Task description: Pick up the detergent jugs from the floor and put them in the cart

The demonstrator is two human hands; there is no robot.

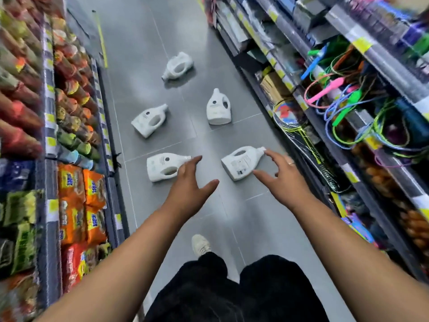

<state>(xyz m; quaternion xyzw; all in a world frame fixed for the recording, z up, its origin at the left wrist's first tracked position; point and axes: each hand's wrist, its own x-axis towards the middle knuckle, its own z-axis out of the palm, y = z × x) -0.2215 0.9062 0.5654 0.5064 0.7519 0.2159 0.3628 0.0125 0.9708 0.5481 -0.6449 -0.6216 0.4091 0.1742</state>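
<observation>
jugs [166,166]: white, 5 of them; dark round logo on some, grey print on label
floor [144,66]: grey tiles, pale seams, yellow stripe
snack packs [81,205]: orange/yellow, red, green
shelf tags [362,44]: yellow
cords [348,108]: neon pink, green, blue
trousers [232,291]: black
shoe [200,244]: off-white

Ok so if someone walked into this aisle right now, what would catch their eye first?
Probably the five white detergent jugs on the grey floor: one upright jug mid-aisle, the others toppled around it. Next, both open hands reaching down, the left hand by the near left jug, the right hand over the near right jug. No cart is in view.
</observation>
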